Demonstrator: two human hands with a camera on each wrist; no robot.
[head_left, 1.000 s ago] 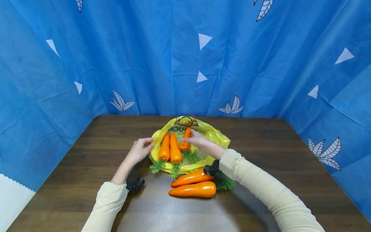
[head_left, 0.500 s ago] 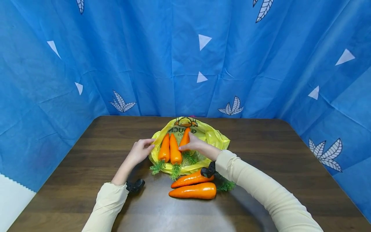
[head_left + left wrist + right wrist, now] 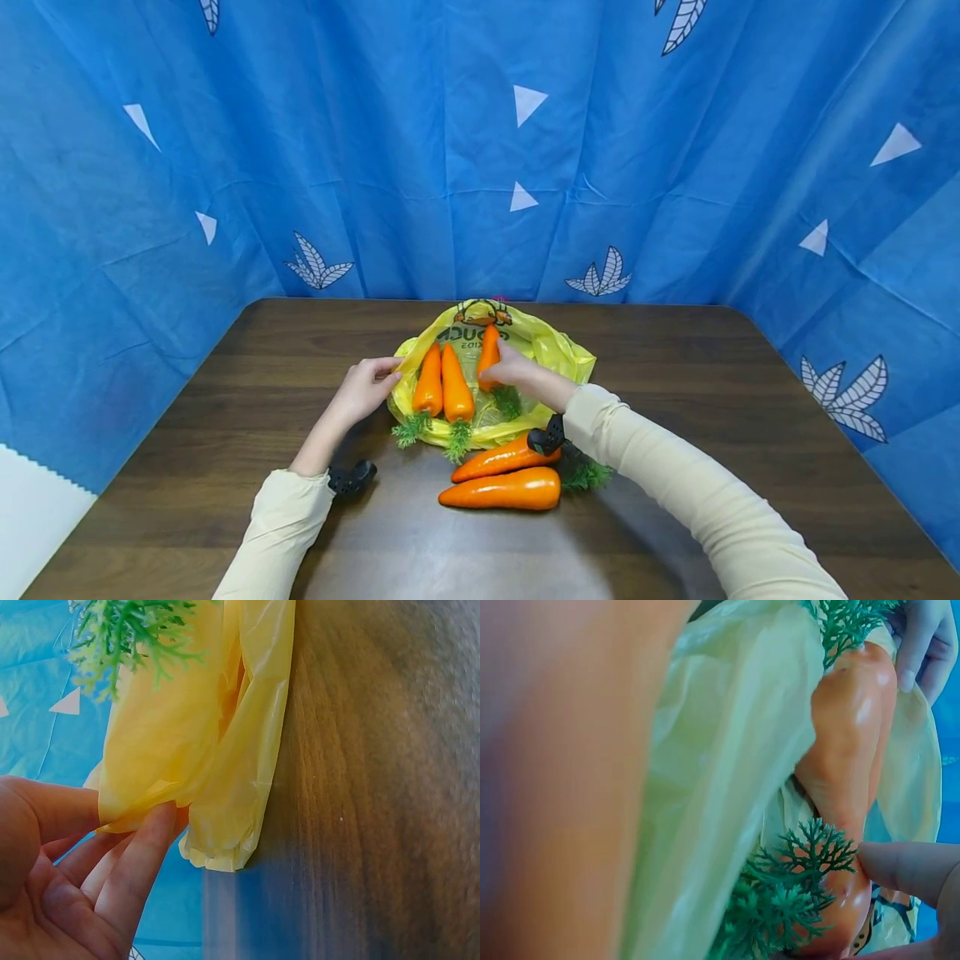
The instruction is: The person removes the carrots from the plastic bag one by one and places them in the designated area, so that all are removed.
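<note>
A yellow plastic bag lies with its mouth spread wide. My left hand pinches its left rim between thumb and fingers, as the left wrist view shows with the bag film. Inside, one orange carrot and a second carrot lie side by side, green tops over the near rim. My right hand reaches into the bag and grips a third carrot, its tip pointing away. The right wrist view shows my right thumb against that carrot, beside its leafy top.
In front of the bag, two more carrots lie on the brown wooden table: a nearer carrot and a farther carrot, partly under my right wrist. A blue patterned curtain hangs behind the table and along both sides.
My right hand has shifted the third carrot slightly right, widening the gap to the two carrots beside it. My left hand keeps its place on the rim.
</note>
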